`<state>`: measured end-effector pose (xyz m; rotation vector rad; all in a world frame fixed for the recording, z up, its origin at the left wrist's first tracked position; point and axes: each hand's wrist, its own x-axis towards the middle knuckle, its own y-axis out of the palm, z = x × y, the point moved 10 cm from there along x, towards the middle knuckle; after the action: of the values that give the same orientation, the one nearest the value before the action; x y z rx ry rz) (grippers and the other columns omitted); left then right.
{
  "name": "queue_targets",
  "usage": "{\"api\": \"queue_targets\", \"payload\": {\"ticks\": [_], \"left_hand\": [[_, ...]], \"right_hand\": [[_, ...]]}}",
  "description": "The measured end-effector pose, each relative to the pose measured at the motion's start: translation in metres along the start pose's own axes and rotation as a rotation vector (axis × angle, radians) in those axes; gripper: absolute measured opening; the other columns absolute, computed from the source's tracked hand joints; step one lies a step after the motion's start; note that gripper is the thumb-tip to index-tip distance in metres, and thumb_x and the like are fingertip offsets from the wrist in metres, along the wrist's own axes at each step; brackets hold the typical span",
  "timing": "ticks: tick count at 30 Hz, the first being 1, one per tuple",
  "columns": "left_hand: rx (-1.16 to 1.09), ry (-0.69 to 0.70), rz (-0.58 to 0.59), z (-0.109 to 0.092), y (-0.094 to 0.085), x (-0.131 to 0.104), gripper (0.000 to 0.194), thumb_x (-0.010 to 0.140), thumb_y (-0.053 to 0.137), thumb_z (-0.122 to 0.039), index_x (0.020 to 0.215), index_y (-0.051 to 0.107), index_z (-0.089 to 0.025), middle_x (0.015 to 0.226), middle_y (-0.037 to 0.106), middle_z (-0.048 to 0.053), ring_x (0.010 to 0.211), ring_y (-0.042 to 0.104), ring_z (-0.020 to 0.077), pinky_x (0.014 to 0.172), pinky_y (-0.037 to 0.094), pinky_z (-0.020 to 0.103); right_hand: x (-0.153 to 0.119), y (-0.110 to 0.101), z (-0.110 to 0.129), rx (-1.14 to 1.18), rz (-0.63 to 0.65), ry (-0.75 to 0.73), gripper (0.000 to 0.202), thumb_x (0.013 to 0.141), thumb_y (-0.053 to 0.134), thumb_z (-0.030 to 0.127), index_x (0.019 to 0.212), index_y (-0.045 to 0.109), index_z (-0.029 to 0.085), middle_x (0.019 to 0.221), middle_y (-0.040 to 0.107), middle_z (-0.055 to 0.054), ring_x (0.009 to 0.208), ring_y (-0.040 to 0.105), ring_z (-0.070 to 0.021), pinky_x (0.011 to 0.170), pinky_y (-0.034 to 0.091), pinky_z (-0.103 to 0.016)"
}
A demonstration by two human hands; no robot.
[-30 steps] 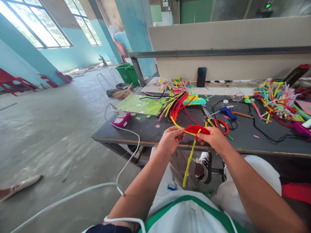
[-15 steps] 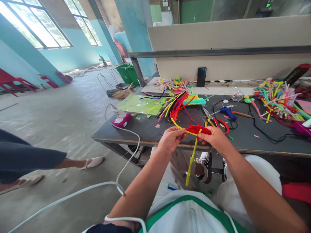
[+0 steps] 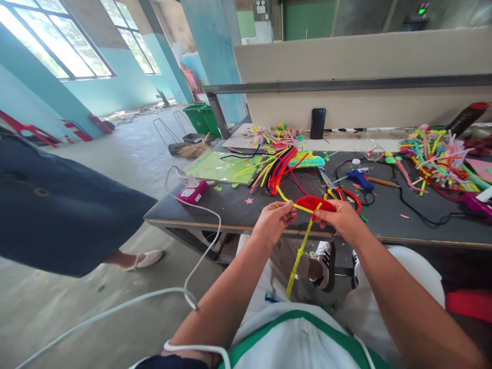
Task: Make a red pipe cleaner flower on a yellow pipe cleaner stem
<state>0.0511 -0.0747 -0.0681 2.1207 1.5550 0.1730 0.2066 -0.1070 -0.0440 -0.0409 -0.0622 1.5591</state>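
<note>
Between thumb and fingers, my left hand [image 3: 274, 219] pinches a yellow pipe cleaner [image 3: 283, 196] whose loose end points up and away. My right hand [image 3: 338, 216] is closed on a red fuzzy oval piece [image 3: 309, 203]. The yellow pipe cleaner runs along the near edge of the red piece, between both hands. A yellow wrapped stem [image 3: 299, 261] hangs from the red piece toward my lap, slanting left. Just beyond my hands lies a bundle of red, yellow and black pipe cleaners [image 3: 280, 171]. Red-handled scissors [image 3: 351, 200] lie past my right hand, partly hidden by it.
A blue glue gun [image 3: 360, 179], a pile of coloured pipe cleaners [image 3: 436, 154] and a black phone [image 3: 318, 123] are on the dark table [image 3: 230, 207]. A white cable [image 3: 192, 277] loops over my left arm. A person in a blue garment [image 3: 65, 205] is at left.
The hanging stem has swung lower and leftward. Both hands keep their hold, almost in place. The person at left has come further into view.
</note>
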Motion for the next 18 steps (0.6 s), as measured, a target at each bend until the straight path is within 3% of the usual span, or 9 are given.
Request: {"api": "queue_targets", "payload": {"ticks": [4,7,10,18], "left_hand": [[0.313,0.533,-0.272,-0.045,-0.011,-0.03,0.031,0.071,0.071,-0.034,0.094,0.057,-0.019,0.086,0.062,0.004,0.071,0.059,0.0126,0.072,0.047,0.027],[0.605,0.78,-0.253,-0.06,0.009,-0.049,0.026,0.07,0.072,-0.026,0.095,0.062,-0.023,0.096,0.062,0.006,0.09,0.058,0.0184,0.09,0.043,0.032],[0.779,0.85,-0.152,-0.058,0.025,-0.046,0.017,0.075,0.065,-0.021,0.092,0.067,-0.024,0.098,0.064,0.009,0.102,0.055,0.0229,0.099,0.037,0.036],[0.825,0.871,-0.158,-0.054,0.021,-0.032,0.018,0.077,0.06,-0.017,0.09,0.07,-0.025,0.098,0.067,0.008,0.102,0.056,0.0229,0.1,0.037,0.037]], "right_hand": [[0.001,-0.008,0.001,0.052,-0.058,0.002,0.028,0.062,0.075,0.037,0.075,0.066,0.014,0.065,0.068,-0.003,0.053,0.059,-0.0138,0.049,0.047,-0.025],[0.001,-0.012,0.001,0.06,-0.094,0.013,0.03,0.06,0.076,0.039,0.074,0.065,0.014,0.063,0.067,-0.003,0.052,0.059,-0.0144,0.049,0.047,-0.026],[0.002,-0.009,0.002,0.049,-0.071,-0.008,0.029,0.061,0.075,0.041,0.072,0.065,0.015,0.062,0.066,-0.002,0.052,0.058,-0.0142,0.049,0.047,-0.027],[-0.001,-0.003,0.006,0.025,-0.059,-0.022,0.026,0.063,0.074,0.039,0.07,0.065,0.016,0.061,0.066,-0.002,0.05,0.057,-0.0134,0.049,0.047,-0.026]]}}
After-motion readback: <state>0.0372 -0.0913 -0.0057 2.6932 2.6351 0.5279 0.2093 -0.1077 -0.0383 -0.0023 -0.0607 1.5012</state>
